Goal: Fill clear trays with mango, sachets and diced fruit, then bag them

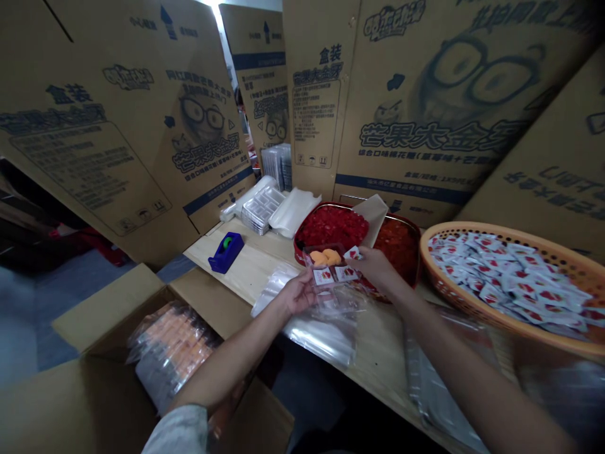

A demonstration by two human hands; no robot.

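My left hand [299, 294] is closed on the near left edge of a clear plastic compartment tray [326, 295]. Orange pieces [325, 257] lie in the tray's far part, and two white sachets with red print [324, 276] sit in front of them. Over the tray's right side, my right hand [377, 266] pinches another small white sachet [353, 253]. Beneath the tray, clear plastic bags [326, 337] are spread along the table's front edge.
An orange basket [428, 255] of sachets stands right. Red tins [297, 249] of red pieces sit behind my hands. Empty trays [259, 205] and a blue tape dispenser [225, 253] are left. Below, an open carton [101, 340] holds packed trays. Large cardboard boxes [312, 176] wall the back.
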